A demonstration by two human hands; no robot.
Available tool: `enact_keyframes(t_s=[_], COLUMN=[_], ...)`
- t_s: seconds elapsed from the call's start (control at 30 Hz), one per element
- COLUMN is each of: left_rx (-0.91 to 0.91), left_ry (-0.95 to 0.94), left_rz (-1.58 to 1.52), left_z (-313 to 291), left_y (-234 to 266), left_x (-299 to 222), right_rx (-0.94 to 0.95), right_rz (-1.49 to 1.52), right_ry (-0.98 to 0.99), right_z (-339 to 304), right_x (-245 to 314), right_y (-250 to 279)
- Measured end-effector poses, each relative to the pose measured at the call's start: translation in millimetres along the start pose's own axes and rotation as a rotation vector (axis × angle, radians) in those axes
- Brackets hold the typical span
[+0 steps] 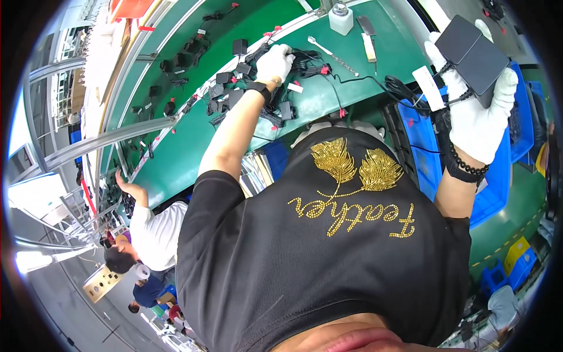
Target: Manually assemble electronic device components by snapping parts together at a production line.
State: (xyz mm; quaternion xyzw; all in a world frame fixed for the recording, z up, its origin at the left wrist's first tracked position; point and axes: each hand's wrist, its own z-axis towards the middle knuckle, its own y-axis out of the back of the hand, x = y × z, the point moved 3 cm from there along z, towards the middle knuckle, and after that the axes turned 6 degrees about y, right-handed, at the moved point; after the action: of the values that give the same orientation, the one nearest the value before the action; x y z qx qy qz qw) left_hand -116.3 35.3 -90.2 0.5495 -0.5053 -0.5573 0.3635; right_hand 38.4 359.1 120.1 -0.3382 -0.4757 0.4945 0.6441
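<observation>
1. At the near edge of the green workbench (399, 50) is the person's black shirt (311, 258), with two gold feathers on its front.
2. Above and to the right of the workbench, the white-gloved right hand (474, 132) grips flat black boxes (481, 58). Its thumb presses one side and its fingers the opposite side, parted only as far as the boxes are wide.
3. Just beside that hand, off the workbench's right side, hangs a white tag (429, 88); a black cable coil (400, 88) is near it, toward the workbench.
4. To the right of the workbench stands a blue bin (492, 199), below the right hand.
5. Over the middle of the workbench, the white-gloved left hand (273, 63) touches a pile of black adapters (234, 97) and cables (305, 61). Its fingers are bent and close together; whether they pinch anything, I cannot tell.
6. Toward the workbench's far right lie a thin rod (333, 56) and a yellow-handled tool (369, 48), near an upright white bottle (341, 20).
7. By the workbench's left end is a co-worker in white (155, 234).
</observation>
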Motion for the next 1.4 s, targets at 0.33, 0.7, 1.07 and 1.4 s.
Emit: enact_keyframes(t_s=[0.33,0.7,1.07,1.4], left_rx=[0.196,0.194,0.082,0.463], left_ry=[-0.188,-0.509,-0.407,-0.330], left_rz=[0.060,-0.048,-0.189,-0.906], left_z=[-7.4,-13.8,1.8,-71.7], left_y=[-26.4,23.6,9.5,154.7], left_x=[15.9,-27.1,-16.9,-211.0], right_rx=[-0.370,-0.078,0.073,0.127], right_rz=[-0.417,-0.617,-0.965,-1.333], right_ry=[0.378,0.288,0.480,0.563], right_z=[9.2,56.7,65.0,-3.1], right_x=[22.7,-10.6,20.1,129.1], right_y=[-0.9,-73.5,-119.7,-121.7])
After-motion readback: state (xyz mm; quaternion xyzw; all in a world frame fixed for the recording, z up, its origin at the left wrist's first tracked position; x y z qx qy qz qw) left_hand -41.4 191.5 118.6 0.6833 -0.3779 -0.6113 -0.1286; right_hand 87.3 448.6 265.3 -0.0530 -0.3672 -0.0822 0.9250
